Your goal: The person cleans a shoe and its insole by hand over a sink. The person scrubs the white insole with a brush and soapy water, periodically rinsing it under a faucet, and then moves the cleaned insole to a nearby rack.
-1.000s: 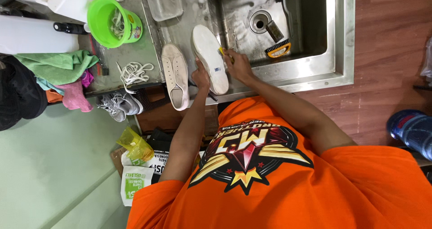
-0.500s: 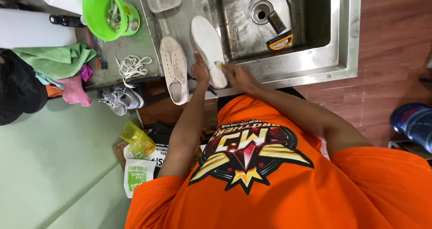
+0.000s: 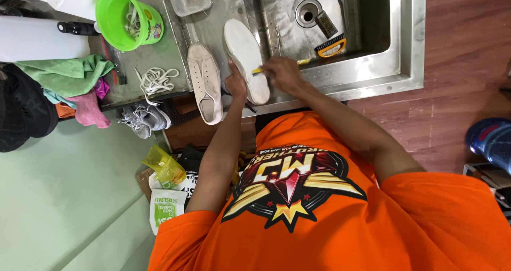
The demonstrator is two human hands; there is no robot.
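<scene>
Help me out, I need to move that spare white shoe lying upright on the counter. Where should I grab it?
Take the spare white shoe at its heel, gripping the rim of the opening from the counter's front edge. The heel overhangs that edge, nearest the person, and the opening faces up, probably giving fingers a lip.

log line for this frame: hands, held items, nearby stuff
left hand: steadies white shoe, sole up | right hand: grips yellow brush on sole | second white shoe beside | sink: brushes inside

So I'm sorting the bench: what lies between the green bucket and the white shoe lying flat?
In the head view, a loose bundle of white laces lies on the counter between the green bucket and the flat white shoe.
</scene>
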